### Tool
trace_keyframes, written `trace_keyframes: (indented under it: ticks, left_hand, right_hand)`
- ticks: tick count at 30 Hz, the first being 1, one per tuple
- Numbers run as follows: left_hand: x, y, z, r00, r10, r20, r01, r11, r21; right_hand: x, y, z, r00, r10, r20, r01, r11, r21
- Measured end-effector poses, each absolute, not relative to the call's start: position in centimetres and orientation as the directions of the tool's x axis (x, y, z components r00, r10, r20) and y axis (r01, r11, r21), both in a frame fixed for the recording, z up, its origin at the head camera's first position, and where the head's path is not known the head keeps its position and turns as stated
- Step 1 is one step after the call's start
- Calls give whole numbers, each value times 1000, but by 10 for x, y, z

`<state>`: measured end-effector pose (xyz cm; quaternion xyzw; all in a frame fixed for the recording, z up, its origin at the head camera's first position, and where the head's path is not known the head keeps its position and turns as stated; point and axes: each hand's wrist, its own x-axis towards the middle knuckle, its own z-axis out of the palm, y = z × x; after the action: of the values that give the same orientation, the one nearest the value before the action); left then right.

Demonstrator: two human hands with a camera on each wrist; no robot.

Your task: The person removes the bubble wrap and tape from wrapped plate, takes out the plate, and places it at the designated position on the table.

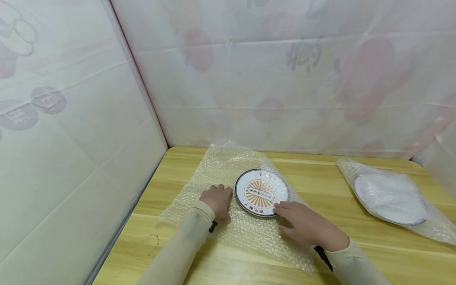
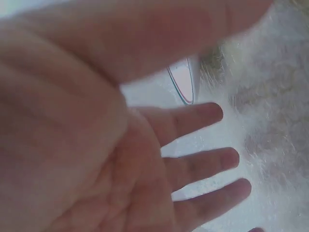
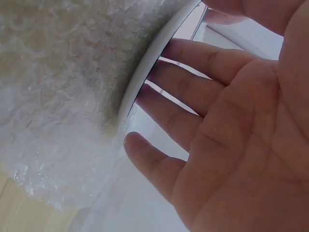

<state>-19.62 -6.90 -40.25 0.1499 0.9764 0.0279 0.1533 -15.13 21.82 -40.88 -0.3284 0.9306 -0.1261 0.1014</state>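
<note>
A white plate (image 1: 254, 190) with a dark rim and an orange sunburst print lies on a sheet of bubble wrap (image 1: 217, 170). A fold of the wrap overlaps the plate's right side. My left hand (image 1: 217, 202) is over the wrap just left of the plate, its fingers spread and fairly straight in the left wrist view. My right hand (image 1: 308, 225) touches the plate's lower right rim with its fingertips. In the right wrist view those fingers (image 3: 178, 79) are extended against the rim, and the thumb is apart from them.
A second plate (image 1: 388, 198) wrapped in bubble wrap lies on the right of the wooden table (image 1: 149, 237). Pale printed cloth walls (image 1: 249, 79) stand behind the table and along its left side.
</note>
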Motion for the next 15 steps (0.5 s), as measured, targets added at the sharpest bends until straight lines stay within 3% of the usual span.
trace_keyframes:
  ticks: [6, 15]
  left_hand:
    - [-193, -69, -404, -879, 321, -352, 293, 947, 133]
    - [-187, -63, -410, -908, 292, -299, 269, 956, 117]
  right_hand:
    - [-149, 215, -409, -752, -656, -70, -617, 737, -277]
    - [-146, 215, -413, -767, -639, -59, -603, 750, -272]
